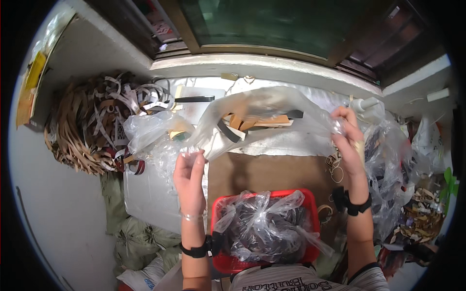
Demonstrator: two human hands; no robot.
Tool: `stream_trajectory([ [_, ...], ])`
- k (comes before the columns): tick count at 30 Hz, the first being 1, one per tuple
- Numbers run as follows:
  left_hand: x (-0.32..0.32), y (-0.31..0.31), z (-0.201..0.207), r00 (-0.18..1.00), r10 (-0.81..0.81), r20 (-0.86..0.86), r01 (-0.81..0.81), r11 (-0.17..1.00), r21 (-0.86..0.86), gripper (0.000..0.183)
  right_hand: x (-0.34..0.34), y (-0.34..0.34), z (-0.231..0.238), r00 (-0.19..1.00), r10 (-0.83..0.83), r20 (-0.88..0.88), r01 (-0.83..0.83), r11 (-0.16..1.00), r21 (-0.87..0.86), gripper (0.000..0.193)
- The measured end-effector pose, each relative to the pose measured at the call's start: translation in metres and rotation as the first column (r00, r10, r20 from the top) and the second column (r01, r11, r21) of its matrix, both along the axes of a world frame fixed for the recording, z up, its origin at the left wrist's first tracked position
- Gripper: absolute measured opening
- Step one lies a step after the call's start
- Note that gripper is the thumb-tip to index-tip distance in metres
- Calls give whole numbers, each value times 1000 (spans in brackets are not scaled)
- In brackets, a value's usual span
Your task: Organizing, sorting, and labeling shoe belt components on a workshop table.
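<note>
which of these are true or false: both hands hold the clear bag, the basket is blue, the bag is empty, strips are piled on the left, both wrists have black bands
1. Both hands hold the clear plastic bag: true, the left hand and right hand each pinch an edge.
2. The basket is blue: false, it is red.
3. The held bag is empty: false, tan and black strip pieces lie inside.
4. A heap of strips lies at the left: true.
5. Both wrists wear black bands: true.
</note>
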State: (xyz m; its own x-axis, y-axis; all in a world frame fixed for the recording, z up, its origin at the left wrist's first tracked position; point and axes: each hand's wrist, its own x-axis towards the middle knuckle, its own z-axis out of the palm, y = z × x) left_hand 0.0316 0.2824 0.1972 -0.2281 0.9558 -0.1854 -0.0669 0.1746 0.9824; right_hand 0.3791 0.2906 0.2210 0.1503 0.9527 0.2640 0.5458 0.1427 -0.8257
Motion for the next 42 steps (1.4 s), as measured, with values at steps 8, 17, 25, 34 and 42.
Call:
stream_trajectory([
  [8,4,-54,39,996,-58,-72,60,998,17,52,-17,-55,30,963,82,-258,-85,996,1,19],
  [17,24,-76,56,796,-248,-552,340,938,68,48,-46,-68,-8,646,386,-658,-570,818,-80,93],
  [25,58,-101,54,406,-313,-859,815,549,185,34,-100,-95,-58,642,752,-153,-755,585,-296,54],
  [34,20,-84,30,583,-470,-663,625,781,-4,14,-108,-101,-35,597,122,-793,-721,516,-463,37],
  [42,54,-61,-5,652,-676,-344,683,720,-122,36,-88,-98,-39,749,632,-199,-660,739,-136,15],
])
